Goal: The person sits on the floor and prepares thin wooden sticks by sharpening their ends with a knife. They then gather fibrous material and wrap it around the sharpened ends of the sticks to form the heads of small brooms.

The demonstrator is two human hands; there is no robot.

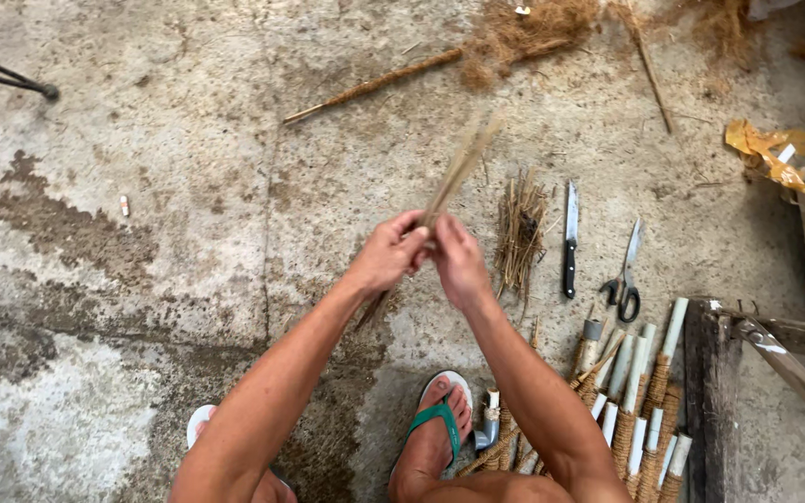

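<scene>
My left hand [386,253] and my right hand [458,261] meet over the concrete floor, both closed around a thin bundle of straw-coloured fibre sticks [458,168]. The bundle slants up and to the right from my hands, its upper end blurred; a short lower end pokes out below my left hand. My foot in a green sandal [435,428] rests on the floor below.
A small pile of cut sticks [519,233], a black-handled knife [569,237] and scissors [625,279] lie to the right. Fibre-wrapped white tubes [640,391] are stacked at lower right by a dark wooden board [705,401]. Loose coir [533,28] and a long stick [375,84] lie at top.
</scene>
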